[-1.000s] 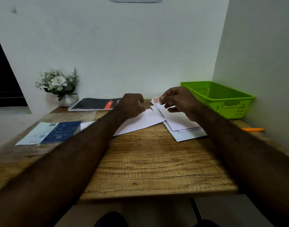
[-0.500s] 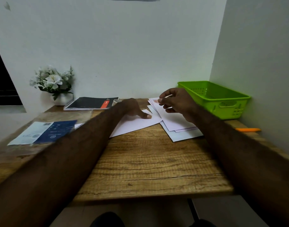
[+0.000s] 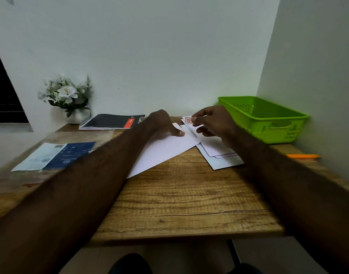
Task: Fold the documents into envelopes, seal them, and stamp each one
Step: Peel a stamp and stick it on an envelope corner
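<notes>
A white sheet of paper point(image 3: 165, 150) lies at an angle on the wooden table point(image 3: 179, 198). My left hand point(image 3: 163, 124) rests on its far end, fingertips pressing down on it. To the right lies a fanned stack of white envelopes point(image 3: 221, 155). My right hand point(image 3: 213, 121) hovers over the stack's far end and pinches a small reddish stamp point(image 3: 188, 120) between thumb and forefinger. The stamp is just above the top corner of the envelopes.
A green plastic basket point(image 3: 262, 117) stands at the back right by the wall, an orange pen point(image 3: 303, 156) beside it. A black notebook point(image 3: 112, 121) and a flower pot point(image 3: 67, 97) sit at the back left; a blue-and-white leaflet point(image 3: 55, 156) lies left.
My left hand has opened from a loose curl and come down flat on the sheet. My right hand keeps the stamp at the envelopes' far corner, hardly shifted.
</notes>
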`<action>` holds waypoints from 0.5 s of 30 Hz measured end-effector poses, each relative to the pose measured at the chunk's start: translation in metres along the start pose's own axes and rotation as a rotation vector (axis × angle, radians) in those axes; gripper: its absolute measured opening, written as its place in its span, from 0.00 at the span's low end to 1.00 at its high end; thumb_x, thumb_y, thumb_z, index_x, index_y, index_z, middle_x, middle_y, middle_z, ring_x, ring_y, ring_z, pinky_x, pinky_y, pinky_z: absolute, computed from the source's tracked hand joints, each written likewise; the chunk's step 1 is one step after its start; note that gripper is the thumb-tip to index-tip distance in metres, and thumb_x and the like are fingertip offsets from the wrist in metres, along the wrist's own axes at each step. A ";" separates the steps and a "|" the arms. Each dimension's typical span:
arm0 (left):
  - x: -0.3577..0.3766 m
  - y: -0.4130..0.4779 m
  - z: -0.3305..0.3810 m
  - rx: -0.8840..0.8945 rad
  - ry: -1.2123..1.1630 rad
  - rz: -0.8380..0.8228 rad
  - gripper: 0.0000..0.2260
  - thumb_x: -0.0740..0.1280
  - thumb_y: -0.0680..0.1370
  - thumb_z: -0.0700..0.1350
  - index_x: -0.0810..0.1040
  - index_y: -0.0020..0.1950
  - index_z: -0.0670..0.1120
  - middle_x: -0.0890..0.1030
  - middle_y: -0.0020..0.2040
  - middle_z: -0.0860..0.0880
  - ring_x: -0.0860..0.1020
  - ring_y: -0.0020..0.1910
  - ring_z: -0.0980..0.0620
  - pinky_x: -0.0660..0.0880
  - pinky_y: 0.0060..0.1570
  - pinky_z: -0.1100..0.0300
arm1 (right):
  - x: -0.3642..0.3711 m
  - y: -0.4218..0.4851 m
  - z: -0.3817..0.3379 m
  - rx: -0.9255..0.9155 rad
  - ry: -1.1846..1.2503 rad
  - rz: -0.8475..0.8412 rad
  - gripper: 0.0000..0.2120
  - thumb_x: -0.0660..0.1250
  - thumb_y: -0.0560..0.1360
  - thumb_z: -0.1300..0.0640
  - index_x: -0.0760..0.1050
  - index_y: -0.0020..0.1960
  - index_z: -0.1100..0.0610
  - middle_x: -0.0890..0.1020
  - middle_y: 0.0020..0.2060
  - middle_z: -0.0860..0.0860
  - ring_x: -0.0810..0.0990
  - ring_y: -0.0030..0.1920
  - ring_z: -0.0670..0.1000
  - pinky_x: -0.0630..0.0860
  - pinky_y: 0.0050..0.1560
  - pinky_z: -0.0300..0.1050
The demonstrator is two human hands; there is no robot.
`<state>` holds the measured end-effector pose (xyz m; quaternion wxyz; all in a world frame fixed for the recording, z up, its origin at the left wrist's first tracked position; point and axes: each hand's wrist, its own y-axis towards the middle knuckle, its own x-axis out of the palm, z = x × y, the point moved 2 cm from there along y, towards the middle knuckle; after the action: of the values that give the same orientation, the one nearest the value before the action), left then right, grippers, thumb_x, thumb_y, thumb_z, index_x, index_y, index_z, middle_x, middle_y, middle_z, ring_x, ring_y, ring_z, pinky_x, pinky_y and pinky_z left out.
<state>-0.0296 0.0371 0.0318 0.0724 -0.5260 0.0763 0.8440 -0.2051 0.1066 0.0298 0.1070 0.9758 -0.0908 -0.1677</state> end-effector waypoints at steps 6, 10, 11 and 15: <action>-0.008 -0.007 -0.006 0.065 -0.283 0.214 0.14 0.79 0.70 0.49 0.84 0.51 0.43 0.80 0.42 0.51 0.78 0.44 0.50 0.71 0.37 0.62 | 0.005 -0.004 -0.008 0.031 0.069 0.030 0.05 0.74 0.73 0.60 0.84 0.47 0.61 0.87 0.39 0.55 0.84 0.32 0.51 0.74 0.28 0.36; -0.009 -0.008 -0.008 0.091 -0.391 0.263 0.08 0.78 0.71 0.46 0.85 0.47 0.46 0.79 0.37 0.56 0.77 0.38 0.56 0.73 0.36 0.63 | 0.005 0.000 -0.014 0.066 0.138 0.051 0.06 0.74 0.74 0.58 0.83 0.47 0.62 0.87 0.42 0.57 0.86 0.35 0.53 0.75 0.29 0.36; -0.009 -0.008 -0.008 0.091 -0.410 0.271 0.07 0.78 0.71 0.46 0.85 0.47 0.47 0.78 0.37 0.56 0.76 0.37 0.58 0.73 0.36 0.63 | 0.005 0.002 -0.016 0.085 0.160 0.054 0.06 0.73 0.74 0.59 0.83 0.48 0.62 0.86 0.44 0.58 0.87 0.36 0.55 0.75 0.29 0.36; -0.008 -0.005 -0.009 0.121 -0.466 0.275 0.05 0.76 0.73 0.44 0.85 0.47 0.47 0.79 0.37 0.56 0.77 0.39 0.56 0.74 0.42 0.62 | 0.006 0.012 -0.023 0.083 0.148 0.025 0.05 0.73 0.73 0.63 0.83 0.48 0.64 0.86 0.45 0.61 0.87 0.37 0.54 0.77 0.33 0.38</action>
<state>-0.0168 0.0398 0.0349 0.0042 -0.2968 0.1786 0.9381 -0.1929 0.0978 0.0521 0.0748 0.9880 -0.1015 -0.0897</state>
